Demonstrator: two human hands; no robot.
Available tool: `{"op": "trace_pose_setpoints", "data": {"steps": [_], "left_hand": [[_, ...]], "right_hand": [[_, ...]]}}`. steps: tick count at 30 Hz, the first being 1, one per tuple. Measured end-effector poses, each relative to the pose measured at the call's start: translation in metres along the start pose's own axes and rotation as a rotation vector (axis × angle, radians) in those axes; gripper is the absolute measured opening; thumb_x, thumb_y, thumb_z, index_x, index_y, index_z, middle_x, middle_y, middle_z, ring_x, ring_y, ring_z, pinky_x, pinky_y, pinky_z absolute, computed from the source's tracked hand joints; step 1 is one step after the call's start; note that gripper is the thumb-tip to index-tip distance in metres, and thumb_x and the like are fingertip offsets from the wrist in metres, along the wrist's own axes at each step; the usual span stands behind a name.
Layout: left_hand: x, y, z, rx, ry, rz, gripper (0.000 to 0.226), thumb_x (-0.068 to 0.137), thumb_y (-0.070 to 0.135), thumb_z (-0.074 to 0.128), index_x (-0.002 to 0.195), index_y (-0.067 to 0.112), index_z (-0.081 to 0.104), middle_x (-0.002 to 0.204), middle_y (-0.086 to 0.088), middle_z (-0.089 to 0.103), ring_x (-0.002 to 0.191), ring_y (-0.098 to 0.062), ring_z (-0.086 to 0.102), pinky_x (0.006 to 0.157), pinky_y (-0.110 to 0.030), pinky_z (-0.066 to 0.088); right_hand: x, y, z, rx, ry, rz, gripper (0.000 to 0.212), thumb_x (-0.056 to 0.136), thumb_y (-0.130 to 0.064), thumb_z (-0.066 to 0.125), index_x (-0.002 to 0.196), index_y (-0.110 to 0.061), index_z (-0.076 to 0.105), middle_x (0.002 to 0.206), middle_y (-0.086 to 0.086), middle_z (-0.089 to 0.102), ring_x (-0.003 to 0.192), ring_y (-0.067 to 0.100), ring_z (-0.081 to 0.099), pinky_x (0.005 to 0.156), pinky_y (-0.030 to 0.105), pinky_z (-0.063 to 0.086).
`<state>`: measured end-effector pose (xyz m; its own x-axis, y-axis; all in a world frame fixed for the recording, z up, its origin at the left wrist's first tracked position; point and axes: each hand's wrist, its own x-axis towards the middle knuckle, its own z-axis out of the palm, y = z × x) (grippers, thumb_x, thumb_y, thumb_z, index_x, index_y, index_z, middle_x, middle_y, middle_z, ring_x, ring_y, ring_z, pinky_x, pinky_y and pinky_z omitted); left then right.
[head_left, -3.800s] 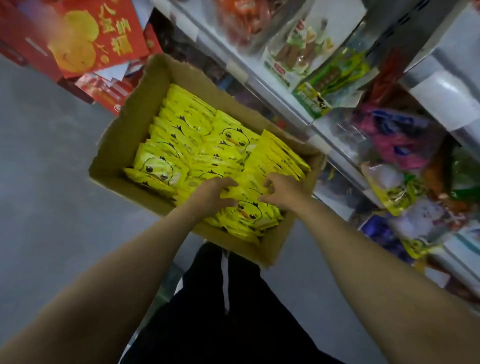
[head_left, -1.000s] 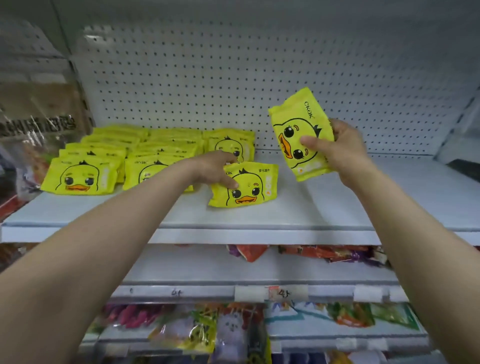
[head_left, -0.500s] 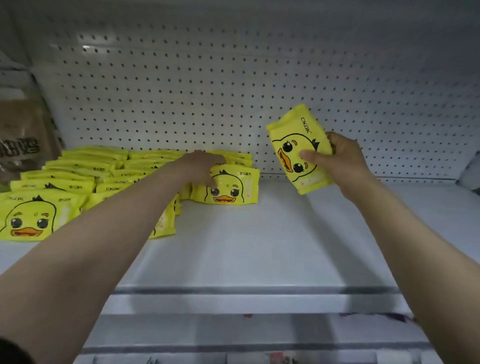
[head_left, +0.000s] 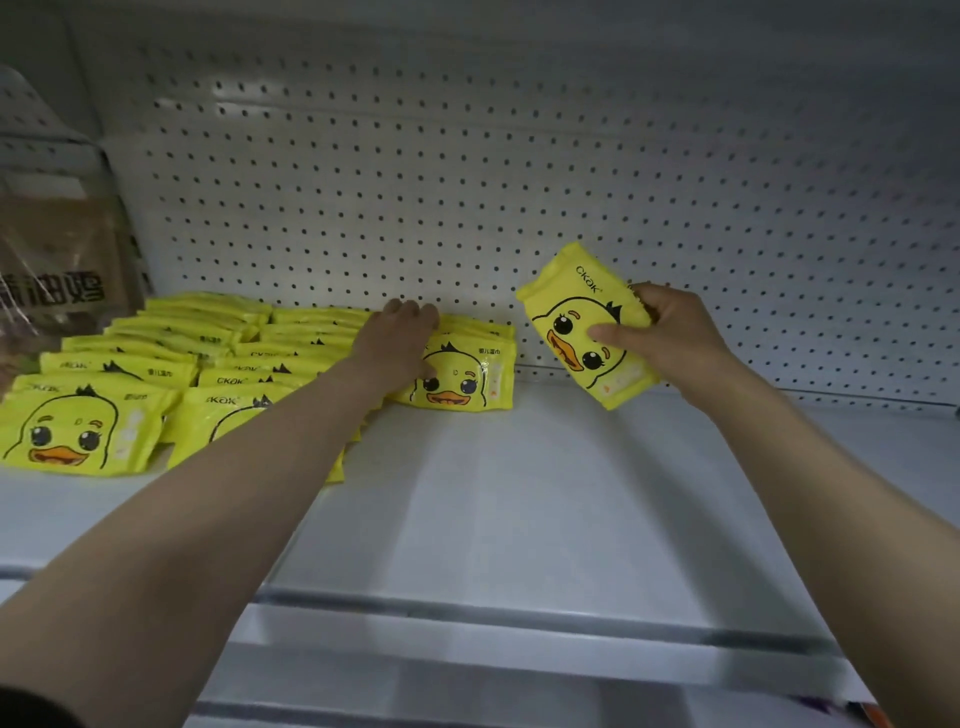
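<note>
The right hand (head_left: 670, 338) grips a yellow duck-print pack (head_left: 576, 322) by its right edge. The thumb lies across the printed face and the fingers are curled behind it, so the pack hangs tilted in the air above the shelf (head_left: 519, 493), close to the pegboard wall (head_left: 519, 182).

The left hand (head_left: 397, 338) rests palm-down on the rear pack (head_left: 467, 379), fingers close together and reaching to its back edge, thumb on its front. That pack lies flat at the back of the shelf, on top of others like it and just left of the held one, though not touching it.

Further left, rows of matching packs (head_left: 208, 353) cover the shelf. Beyond them stands a brown bag (head_left: 57, 260) in clear wrap.
</note>
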<state>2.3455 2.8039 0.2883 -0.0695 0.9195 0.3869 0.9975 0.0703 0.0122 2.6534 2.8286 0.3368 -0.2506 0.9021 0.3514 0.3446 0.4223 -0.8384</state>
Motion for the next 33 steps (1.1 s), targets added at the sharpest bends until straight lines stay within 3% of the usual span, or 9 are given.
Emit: {"op": "trace_pose_setpoints", "data": {"steps": [3,8,10,13,16,19,23,27,33], "left_hand": [[-0.001,-0.001,-0.009,-0.112,0.038,-0.048,0.066,0.074,0.031,0.078,0.129,0.017,0.044,0.124,-0.008,0.051,0.117,-0.027,0.043,0.093,-0.040,0.043],[-0.013,-0.022,-0.032,-0.603,0.148,-0.096,0.045,0.088,0.033,0.066,0.126,0.014,0.051,0.119,-0.006,0.059,0.112,-0.019,0.053,0.094,-0.033,0.044],[-0.023,-0.024,-0.040,-0.692,0.207,-0.073,0.036,0.093,0.035,0.059,0.121,0.012,0.054,0.112,-0.003,0.063,0.104,-0.014,0.057,0.089,-0.029,0.044],[-0.036,-0.025,-0.042,-0.752,0.201,-0.018,0.029,0.095,0.036,0.056,0.116,0.017,0.058,0.109,0.003,0.065,0.099,-0.007,0.058,0.086,-0.026,0.045],[-0.041,-0.031,-0.034,-0.630,0.016,0.103,0.042,0.084,0.043,0.069,0.120,0.027,0.056,0.117,0.003,0.059,0.109,-0.009,0.056,0.090,-0.030,0.047],[-0.040,-0.032,-0.026,-0.369,-0.151,0.149,0.068,0.072,0.043,0.079,0.129,0.028,0.047,0.124,0.001,0.051,0.119,-0.017,0.046,0.093,-0.033,0.041],[-0.029,-0.026,-0.022,-0.173,-0.115,0.153,0.070,0.069,0.039,0.081,0.128,0.021,0.048,0.119,-0.003,0.050,0.116,-0.022,0.045,0.087,-0.032,0.038],[-0.019,-0.021,-0.019,0.070,-0.048,0.161,0.066,0.069,0.046,0.077,0.124,0.021,0.050,0.117,-0.002,0.055,0.116,-0.024,0.042,0.090,-0.035,0.037],[-0.016,-0.020,-0.019,0.026,-0.111,0.106,0.065,0.073,0.040,0.077,0.126,0.018,0.047,0.122,-0.006,0.053,0.121,-0.027,0.040,0.094,-0.038,0.037]], "right_hand": [[0.009,-0.007,0.009,-0.100,-0.068,-0.037,0.032,0.070,-0.022,0.087,0.099,-0.025,0.072,0.093,-0.006,0.075,0.085,0.014,0.072,0.078,0.036,0.059],[0.022,-0.028,0.035,-0.335,-0.281,-0.105,0.033,0.069,-0.024,0.089,0.094,-0.031,0.069,0.081,-0.017,0.069,0.064,-0.010,0.062,0.062,0.016,0.047],[0.026,-0.029,0.055,-0.424,-0.373,-0.125,0.039,0.068,-0.025,0.089,0.102,-0.028,0.069,0.083,-0.017,0.067,0.071,-0.004,0.061,0.067,0.017,0.045],[0.030,-0.021,0.090,-0.544,-0.476,-0.151,0.058,0.068,-0.029,0.089,0.121,-0.022,0.065,0.103,-0.010,0.062,0.094,0.009,0.057,0.079,0.019,0.041],[0.032,-0.011,0.119,-0.511,-0.476,-0.121,0.063,0.066,-0.031,0.090,0.123,-0.024,0.063,0.118,-0.004,0.062,0.110,0.013,0.057,0.092,0.026,0.046],[0.033,-0.007,0.135,-0.414,-0.388,-0.099,0.057,0.062,-0.030,0.092,0.112,-0.029,0.064,0.111,-0.001,0.066,0.105,0.017,0.062,0.091,0.031,0.052],[0.030,-0.009,0.147,-0.555,-0.301,-0.186,0.058,0.066,-0.035,0.088,0.118,-0.027,0.062,0.114,-0.003,0.066,0.106,0.018,0.060,0.090,0.038,0.051],[0.025,-0.013,0.149,-0.735,-0.278,-0.265,0.076,0.066,-0.044,0.085,0.132,-0.032,0.049,0.122,-0.004,0.056,0.117,0.017,0.047,0.090,0.039,0.046],[0.015,-0.014,0.158,-0.960,-0.243,-0.291,0.080,0.076,-0.046,0.077,0.144,-0.025,0.039,0.135,0.003,0.048,0.129,0.022,0.039,0.094,0.036,0.040]]}}
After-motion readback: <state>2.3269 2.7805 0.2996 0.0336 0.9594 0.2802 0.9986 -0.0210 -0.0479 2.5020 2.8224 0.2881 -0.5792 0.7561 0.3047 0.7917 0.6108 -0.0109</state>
